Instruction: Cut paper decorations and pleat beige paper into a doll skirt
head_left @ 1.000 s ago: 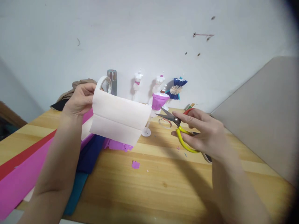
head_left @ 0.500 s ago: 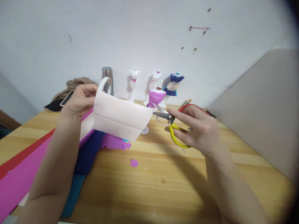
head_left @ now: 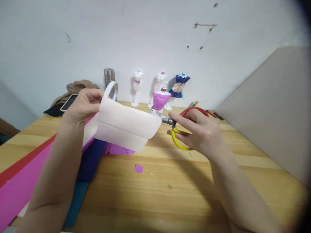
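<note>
My left hand (head_left: 84, 105) pinches the left end of a folded strip of pale pink paper (head_left: 126, 124) and holds it up above the wooden table (head_left: 175, 187). A roll of tape (head_left: 112, 90) hangs on that hand behind the paper. My right hand (head_left: 198, 134) grips scissors (head_left: 173, 129) with one yellow and one red handle loop. The blades are parted at the paper's right edge, their tips hidden behind the paper.
Long pink (head_left: 21, 184), red (head_left: 21, 161), dark blue (head_left: 91, 160) and teal paper sheets lie at the left. Small mannequin stands with paper dresses (head_left: 160, 97) line the wall, beside a metal flask (head_left: 109, 75), a phone (head_left: 68, 102) and cloth. A grey board (head_left: 274, 110) leans at the right. A purple scrap (head_left: 139, 168) lies mid-table.
My right hand has brought the scissors leftward until the blades meet the paper's right edge. My left hand holds the paper in nearly the same place.
</note>
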Available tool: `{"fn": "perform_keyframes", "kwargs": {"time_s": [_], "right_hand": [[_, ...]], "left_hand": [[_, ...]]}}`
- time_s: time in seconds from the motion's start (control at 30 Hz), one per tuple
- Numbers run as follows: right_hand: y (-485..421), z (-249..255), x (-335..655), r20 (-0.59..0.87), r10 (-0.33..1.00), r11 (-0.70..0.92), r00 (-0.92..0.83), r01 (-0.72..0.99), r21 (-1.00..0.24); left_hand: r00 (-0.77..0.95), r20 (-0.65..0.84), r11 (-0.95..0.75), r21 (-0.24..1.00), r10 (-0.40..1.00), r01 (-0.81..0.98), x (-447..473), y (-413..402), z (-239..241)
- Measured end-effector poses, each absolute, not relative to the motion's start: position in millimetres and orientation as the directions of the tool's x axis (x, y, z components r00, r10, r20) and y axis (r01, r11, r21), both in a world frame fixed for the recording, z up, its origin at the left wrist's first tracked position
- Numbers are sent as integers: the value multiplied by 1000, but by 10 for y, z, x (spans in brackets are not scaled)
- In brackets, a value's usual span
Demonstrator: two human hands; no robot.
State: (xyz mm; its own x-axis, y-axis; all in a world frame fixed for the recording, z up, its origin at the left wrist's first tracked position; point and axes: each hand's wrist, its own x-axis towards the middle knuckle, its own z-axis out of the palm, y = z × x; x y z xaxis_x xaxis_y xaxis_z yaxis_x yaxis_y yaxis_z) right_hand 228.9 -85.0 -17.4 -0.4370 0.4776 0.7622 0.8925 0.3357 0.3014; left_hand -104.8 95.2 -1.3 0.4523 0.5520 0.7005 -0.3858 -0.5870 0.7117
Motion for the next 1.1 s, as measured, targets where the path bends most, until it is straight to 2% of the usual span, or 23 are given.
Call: {"fn": "perform_keyframes", "kwargs": {"time_s": [0.27, 0.5, 0.8, 1.1], "right_hand": [[-847, -190, 2288, 775, 473, 297, -420, 904, 308], [-858, -179, 2294, 784, 421, 337, -456, 881, 332], [-835, -173, 2273, 791, 347, 261, -503, 862, 434], [-824, -197, 2295, 791, 332, 250, -513, 857, 451]], "left_hand": [[461, 710, -589, 702, 532, -400, -1045, 922, 11], [467, 733, -626, 673, 494, -394, -1039, 922, 29], [472, 707, -622, 699, 527, -352, -1045, 900, 38], [459, 719, -643, 685, 522, -342, -1043, 905, 39]]}}
